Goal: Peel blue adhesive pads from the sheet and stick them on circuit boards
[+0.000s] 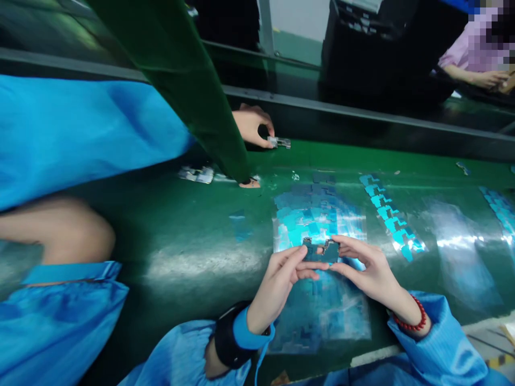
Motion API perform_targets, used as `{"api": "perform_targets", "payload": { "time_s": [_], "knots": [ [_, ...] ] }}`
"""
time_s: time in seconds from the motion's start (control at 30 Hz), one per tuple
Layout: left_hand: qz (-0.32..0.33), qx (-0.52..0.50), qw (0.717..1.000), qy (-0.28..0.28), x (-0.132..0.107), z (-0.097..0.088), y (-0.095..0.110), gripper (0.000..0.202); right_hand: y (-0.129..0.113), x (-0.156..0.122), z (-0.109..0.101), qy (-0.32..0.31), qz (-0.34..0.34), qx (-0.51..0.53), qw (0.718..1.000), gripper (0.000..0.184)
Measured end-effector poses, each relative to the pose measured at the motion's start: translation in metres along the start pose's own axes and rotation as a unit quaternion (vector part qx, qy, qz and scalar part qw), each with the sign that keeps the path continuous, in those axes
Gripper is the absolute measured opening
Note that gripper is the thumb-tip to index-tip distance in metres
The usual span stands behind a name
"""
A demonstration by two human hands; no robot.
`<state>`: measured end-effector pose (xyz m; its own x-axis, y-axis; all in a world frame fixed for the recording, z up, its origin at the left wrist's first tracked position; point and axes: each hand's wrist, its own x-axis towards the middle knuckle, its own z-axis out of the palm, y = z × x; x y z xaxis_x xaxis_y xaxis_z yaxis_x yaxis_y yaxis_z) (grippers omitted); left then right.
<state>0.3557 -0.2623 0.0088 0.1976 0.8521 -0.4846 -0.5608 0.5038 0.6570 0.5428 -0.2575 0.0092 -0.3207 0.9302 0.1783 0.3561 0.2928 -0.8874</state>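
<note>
My left hand (277, 281) and my right hand (364, 265) meet over the green work surface (181, 252). Together they pinch a small dark circuit board (322, 251) by its two ends. My left wrist wears a black strap, my right a red bead bracelet. Under the hands lies a clear film sheet with cyan stickers (317, 217). A second film sheet (322, 316) lies nearer to me.
A co-worker's hand (251, 123) at the far left holds a small metal part (279, 142); that person's blue sleeve (80, 134) fills the left. A strip of cyan stickers (390, 214) and more film lie right. Another person sits far right.
</note>
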Motion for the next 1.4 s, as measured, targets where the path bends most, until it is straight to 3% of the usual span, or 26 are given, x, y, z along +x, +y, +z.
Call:
{"api": "perform_targets", "payload": {
  "time_s": [0.13,0.23,0.37,0.53,0.67,0.73,0.8,0.93,1.0,1.03,1.1,1.2,1.4],
  "knots": [
    [-0.007,0.017,0.999,-0.035,0.003,-0.001,-0.002,0.041,0.004,0.002,-0.018,-0.024,-0.036,-0.072,0.996,0.040],
    [0.005,0.046,0.997,-0.063,0.004,-0.003,-0.003,0.041,0.005,0.022,-0.044,-0.024,-0.057,-0.141,0.988,0.040],
    [0.053,0.068,0.995,-0.052,0.005,-0.006,-0.002,0.037,0.022,0.089,-0.069,0.006,-0.010,-0.176,0.984,0.049],
    [0.094,0.056,0.994,-0.022,0.008,-0.007,0.003,0.030,0.065,0.186,-0.073,0.068,0.003,-0.234,0.970,0.044],
    [0.114,0.039,0.993,0.003,0.009,-0.008,0.007,0.029,0.076,0.218,-0.067,0.093,0.011,-0.282,0.955,0.047],
    [0.128,0.021,0.991,0.022,0.010,-0.009,0.009,0.027,0.069,0.209,-0.062,0.080,0.000,-0.295,0.952,0.053],
    [0.142,0.002,0.989,0.045,0.010,-0.010,0.011,0.024,0.054,0.183,-0.056,0.045,-0.026,-0.298,0.953,0.055],
    [0.163,-0.017,0.983,0.081,0.013,-0.013,0.013,0.021,0.022,0.094,-0.031,-0.083,-0.080,-0.277,0.954,0.064],
    [0.180,-0.012,0.978,0.100,0.015,-0.014,0.012,0.020,0.017,0.051,-0.017,-0.180,-0.096,-0.261,0.943,0.081],
    [0.192,-0.007,0.975,0.111,0.017,-0.014,0.011,0.020,0.018,0.035,-0.011,-0.198,-0.094,-0.265,0.939,0.080],
    [0.216,0.008,0.967,0.131,0.020,-0.014,0.009,0.019,0.023,0.015,-0.002,-0.175,-0.093,-0.254,0.947,0.061],
    [0.239,0.034,0.960,0.143,0.024,-0.015,0.005,0.019,0.033,0.010,0.003,-0.094,-0.102,-0.210,0.968,0.034],
    [0.240,0.122,0.955,0.125,0.027,-0.018,0.007,0.027,0.028,0.018,-0.005,0.003,-0.115,-0.178,0.977,0.029]
  ]
}}
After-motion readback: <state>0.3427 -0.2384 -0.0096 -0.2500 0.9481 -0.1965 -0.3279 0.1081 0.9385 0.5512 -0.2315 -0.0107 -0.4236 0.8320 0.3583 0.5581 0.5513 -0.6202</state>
